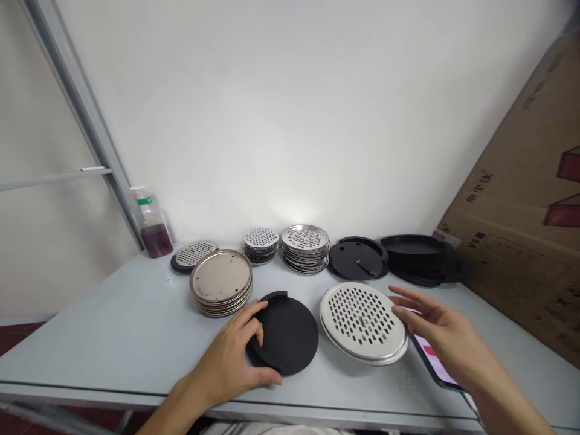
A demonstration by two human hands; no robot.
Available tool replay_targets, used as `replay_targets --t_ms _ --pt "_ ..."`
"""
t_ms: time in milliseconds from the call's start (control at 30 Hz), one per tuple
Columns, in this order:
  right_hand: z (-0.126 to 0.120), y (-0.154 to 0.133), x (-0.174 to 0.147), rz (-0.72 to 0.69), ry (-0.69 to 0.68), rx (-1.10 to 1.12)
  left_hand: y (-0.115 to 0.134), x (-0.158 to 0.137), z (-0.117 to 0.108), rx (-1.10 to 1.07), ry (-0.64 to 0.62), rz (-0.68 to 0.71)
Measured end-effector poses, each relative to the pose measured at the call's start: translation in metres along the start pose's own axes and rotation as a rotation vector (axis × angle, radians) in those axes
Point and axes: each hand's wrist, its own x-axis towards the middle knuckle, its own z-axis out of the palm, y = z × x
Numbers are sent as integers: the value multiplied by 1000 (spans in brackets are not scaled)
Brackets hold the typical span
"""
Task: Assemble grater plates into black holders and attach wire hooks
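My left hand (240,356) grips the left rim of a black round base (287,335), its fingers curled over the raised edge and the thumb at the near side. The base lies flat on the table near the front edge. To its right are silver perforated discs (362,323), apparently two together, the top one full of small slots. My right hand (437,329) is at their right rim, fingers stretched out and apart, with a fingertip at the edge. Just beyond my left hand stands a stack of plain metal discs (221,278).
Along the wall stand a small perforated stack (261,238), a larger perforated stack (305,238), black bases (357,260) and black trays (414,248). A bottle of dark red liquid (156,235) is at left. A phone (435,359) lies under my right hand, beside a cardboard box (521,223).
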Motion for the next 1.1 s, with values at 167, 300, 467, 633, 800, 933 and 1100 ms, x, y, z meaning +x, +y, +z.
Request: replay_targets --t_ms 167,300,467,633,800,933,1100 --pt "39 7 -4 -34 -174 64 6 1 9 52 8 25" --pt "61 12 -10 -12 -230 -22 9 2 12 38 0 14" --pt "62 15 -19 -231 -355 -246 2 2 9 -30 -78 -32" --pt "65 16 -27 -356 -394 -543 -2 3 9 -45 -120 -60" --pt "80 13 -37 -368 -333 -658 0 4 18 8 -20 -45" --pt "82 9 -40 -376 -338 -674 0 7 17 0 -17 -40" --pt "70 2 -30 -370 -492 -675 -4 9 7 -51 -74 -44"
